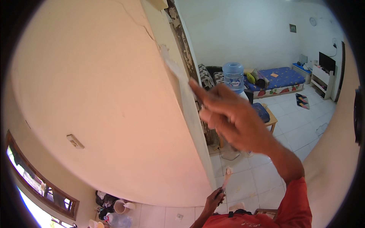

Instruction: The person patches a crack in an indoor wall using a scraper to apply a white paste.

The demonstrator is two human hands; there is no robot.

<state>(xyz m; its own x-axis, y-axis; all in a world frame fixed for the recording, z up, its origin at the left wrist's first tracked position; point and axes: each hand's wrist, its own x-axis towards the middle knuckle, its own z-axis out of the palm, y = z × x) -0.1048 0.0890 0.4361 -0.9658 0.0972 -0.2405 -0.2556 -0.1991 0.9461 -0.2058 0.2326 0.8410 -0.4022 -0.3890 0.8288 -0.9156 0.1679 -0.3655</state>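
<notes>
My right hand, raised and smeared by motion, is closed with its index finger stretched toward the wall's corner edge. From its fingertips a pale, blurred blade, seemingly a putty knife, reaches up to the edge. Whitish filler sits there, just below a crack running up the peach wall. Low down, my left hand is wrapped around the dark handle of a second scraper. A lump of white putty clings to its tip.
Beyond the corner stands a weathered door frame. A blue water bottle, a small wooden table and a blue mattress are in the room behind. A switch plate is on the wall; a bucket stands at lower left.
</notes>
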